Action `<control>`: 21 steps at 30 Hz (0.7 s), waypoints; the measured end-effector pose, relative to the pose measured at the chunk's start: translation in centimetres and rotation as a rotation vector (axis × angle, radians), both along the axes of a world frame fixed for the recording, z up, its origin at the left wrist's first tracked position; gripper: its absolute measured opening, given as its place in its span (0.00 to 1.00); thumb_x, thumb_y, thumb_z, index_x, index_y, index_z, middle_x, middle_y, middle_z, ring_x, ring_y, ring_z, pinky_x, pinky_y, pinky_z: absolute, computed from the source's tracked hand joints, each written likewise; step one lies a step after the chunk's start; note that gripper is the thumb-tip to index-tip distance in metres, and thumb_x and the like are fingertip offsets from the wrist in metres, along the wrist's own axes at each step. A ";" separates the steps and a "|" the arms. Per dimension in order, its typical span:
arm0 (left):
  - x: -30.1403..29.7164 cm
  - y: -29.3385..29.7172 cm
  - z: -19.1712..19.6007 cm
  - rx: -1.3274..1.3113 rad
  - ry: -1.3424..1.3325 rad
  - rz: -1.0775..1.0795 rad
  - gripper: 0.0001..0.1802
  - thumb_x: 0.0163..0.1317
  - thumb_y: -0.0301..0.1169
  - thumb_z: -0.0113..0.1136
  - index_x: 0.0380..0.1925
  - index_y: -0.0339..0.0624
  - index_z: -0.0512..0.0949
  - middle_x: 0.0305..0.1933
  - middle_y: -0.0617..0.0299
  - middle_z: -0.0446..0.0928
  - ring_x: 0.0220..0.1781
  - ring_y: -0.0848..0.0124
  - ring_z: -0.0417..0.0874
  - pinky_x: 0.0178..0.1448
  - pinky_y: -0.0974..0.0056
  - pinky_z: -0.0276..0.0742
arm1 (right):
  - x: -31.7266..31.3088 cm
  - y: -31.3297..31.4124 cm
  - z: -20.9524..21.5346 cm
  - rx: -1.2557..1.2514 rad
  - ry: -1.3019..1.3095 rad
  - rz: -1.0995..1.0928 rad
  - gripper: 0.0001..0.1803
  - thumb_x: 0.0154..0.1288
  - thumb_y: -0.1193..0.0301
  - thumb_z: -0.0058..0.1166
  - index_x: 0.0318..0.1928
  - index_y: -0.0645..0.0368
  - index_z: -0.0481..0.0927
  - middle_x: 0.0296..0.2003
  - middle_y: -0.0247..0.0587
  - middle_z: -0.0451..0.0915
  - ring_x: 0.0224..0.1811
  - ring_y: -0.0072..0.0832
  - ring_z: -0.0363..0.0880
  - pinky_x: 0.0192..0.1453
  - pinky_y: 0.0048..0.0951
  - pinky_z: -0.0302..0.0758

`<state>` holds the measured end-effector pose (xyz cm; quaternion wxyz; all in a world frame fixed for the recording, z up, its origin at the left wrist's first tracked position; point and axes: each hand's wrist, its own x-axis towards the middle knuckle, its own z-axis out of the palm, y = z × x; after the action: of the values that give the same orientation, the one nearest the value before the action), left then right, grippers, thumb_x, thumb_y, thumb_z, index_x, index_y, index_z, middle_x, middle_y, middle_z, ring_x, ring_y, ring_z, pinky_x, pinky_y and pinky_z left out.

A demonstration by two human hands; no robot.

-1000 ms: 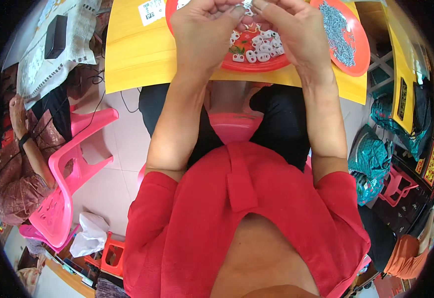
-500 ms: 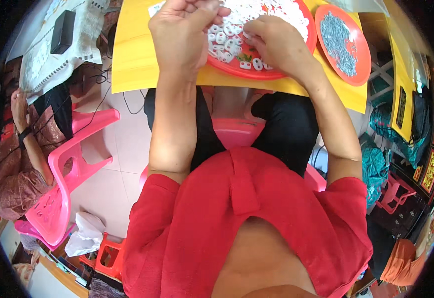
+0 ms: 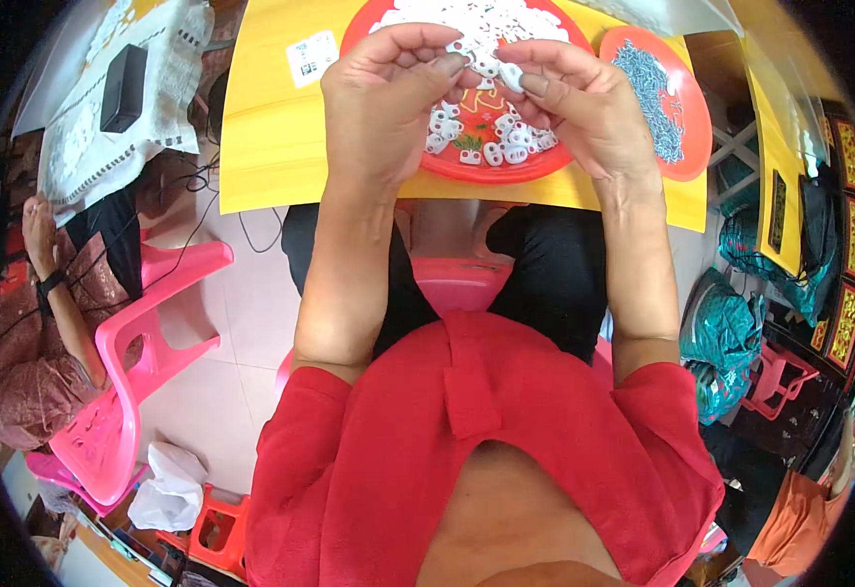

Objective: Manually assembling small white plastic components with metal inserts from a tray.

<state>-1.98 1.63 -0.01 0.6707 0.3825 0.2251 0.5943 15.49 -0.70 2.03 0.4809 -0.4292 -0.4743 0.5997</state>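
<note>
On the left, a black box (image 3: 124, 88) lies on a white cloth (image 3: 181, 112) with a dark patterned border. Below it, another person (image 3: 31, 382) in a brownish top, a dark band (image 3: 52, 282) round one wrist, sits on a pink plastic chair (image 3: 119, 440). Thin black cables (image 3: 193, 183) hang near the cloth. Behind the chair, a white plastic bag (image 3: 168, 489) lies beside a red stool (image 3: 220, 533) on pale floor tiles (image 3: 251, 323).

On the right, shiny teal bags (image 3: 726, 318) stand near a small pink stool (image 3: 778, 382) and dark panels with gold patterns (image 3: 846, 318). Toward the lower rim there is probably an orange garment (image 3: 789, 519), too distorted to be sure.
</note>
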 end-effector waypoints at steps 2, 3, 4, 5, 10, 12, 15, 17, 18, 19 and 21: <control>0.3 -0.1 0.0 -0.003 0.004 -0.032 0.10 0.51 0.14 0.54 0.35 0.29 0.74 0.29 0.54 0.77 0.30 0.70 0.80 0.34 0.72 0.76 | 0.1 -0.2 0.2 -0.029 0.139 -0.017 0.12 0.57 0.77 0.51 0.43 0.63 0.76 0.30 0.33 0.78 0.30 0.16 0.76 0.34 0.15 0.71; 0.4 -0.2 0.0 -0.002 0.005 -0.032 0.10 0.51 0.14 0.54 0.35 0.29 0.74 0.29 0.54 0.77 0.30 0.70 0.80 0.34 0.72 0.76 | 0.2 -0.2 0.2 -0.028 0.139 -0.017 0.12 0.57 0.77 0.51 0.43 0.63 0.76 0.30 0.33 0.78 0.30 0.16 0.76 0.34 0.15 0.71; 0.5 -0.2 -0.1 0.008 0.026 -0.044 0.10 0.51 0.14 0.54 0.35 0.29 0.74 0.30 0.54 0.77 0.30 0.70 0.80 0.34 0.72 0.76 | 0.3 -0.2 0.0 0.001 0.163 -0.015 0.12 0.57 0.77 0.51 0.44 0.64 0.76 0.30 0.34 0.78 0.31 0.17 0.76 0.34 0.15 0.71; 0.5 -0.3 -0.1 0.018 0.047 -0.055 0.10 0.51 0.14 0.54 0.35 0.29 0.75 0.30 0.54 0.77 0.30 0.70 0.80 0.34 0.73 0.76 | 0.4 -0.3 0.0 0.029 0.187 -0.012 0.13 0.57 0.77 0.51 0.44 0.64 0.76 0.31 0.35 0.78 0.31 0.17 0.76 0.34 0.16 0.71; 0.8 -0.5 0.1 0.005 0.044 -0.058 0.10 0.51 0.14 0.54 0.35 0.29 0.75 0.29 0.55 0.77 0.30 0.71 0.80 0.33 0.74 0.75 | 0.9 -0.3 0.2 0.079 0.213 -0.028 0.12 0.58 0.78 0.50 0.44 0.67 0.75 0.32 0.38 0.78 0.30 0.19 0.75 0.35 0.16 0.71; 0.8 -0.5 0.1 0.014 0.050 -0.053 0.10 0.51 0.15 0.54 0.35 0.30 0.75 0.29 0.55 0.77 0.29 0.72 0.80 0.32 0.74 0.75 | 1.0 -0.3 0.3 0.131 0.192 -0.011 0.12 0.58 0.78 0.50 0.43 0.68 0.75 0.32 0.39 0.78 0.30 0.19 0.76 0.35 0.16 0.71; 0.8 -0.6 -0.1 0.017 0.074 -0.065 0.09 0.51 0.15 0.55 0.35 0.30 0.75 0.29 0.55 0.77 0.29 0.72 0.80 0.32 0.74 0.75 | 0.9 -0.3 0.4 0.113 0.148 -0.053 0.12 0.59 0.77 0.49 0.42 0.69 0.76 0.30 0.40 0.79 0.28 0.19 0.75 0.32 0.16 0.70; 0.9 -0.7 0.0 0.018 0.088 -0.058 0.09 0.51 0.15 0.55 0.35 0.30 0.75 0.29 0.55 0.77 0.30 0.72 0.80 0.32 0.74 0.75 | 0.7 -0.2 0.4 0.024 0.149 -0.086 0.11 0.59 0.77 0.49 0.42 0.69 0.76 0.28 0.40 0.79 0.27 0.18 0.74 0.30 0.16 0.70; 0.9 -0.7 0.0 0.018 0.086 -0.063 0.09 0.51 0.15 0.55 0.35 0.30 0.75 0.29 0.55 0.77 0.30 0.72 0.80 0.32 0.74 0.75 | 0.8 -0.2 0.3 0.024 0.147 -0.091 0.11 0.59 0.77 0.49 0.42 0.69 0.76 0.28 0.40 0.79 0.27 0.18 0.74 0.30 0.16 0.70; 0.8 -0.8 0.0 0.008 0.106 -0.076 0.10 0.52 0.15 0.54 0.36 0.29 0.74 0.30 0.54 0.77 0.31 0.70 0.80 0.35 0.72 0.76 | 0.9 -0.1 0.1 0.007 0.156 -0.087 0.11 0.59 0.77 0.49 0.41 0.68 0.76 0.28 0.40 0.79 0.27 0.17 0.74 0.30 0.15 0.70; 0.8 -0.8 0.1 -0.004 0.124 -0.091 0.11 0.53 0.16 0.53 0.38 0.29 0.73 0.32 0.53 0.77 0.33 0.68 0.79 0.38 0.69 0.76 | 0.9 -0.3 0.0 -0.012 0.164 -0.086 0.10 0.59 0.77 0.49 0.41 0.68 0.77 0.28 0.39 0.79 0.27 0.17 0.75 0.29 0.14 0.70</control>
<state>-1.16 0.81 0.11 0.6824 0.4272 0.2499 0.5379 16.39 -0.97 2.03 0.5408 -0.4015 -0.4109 0.6143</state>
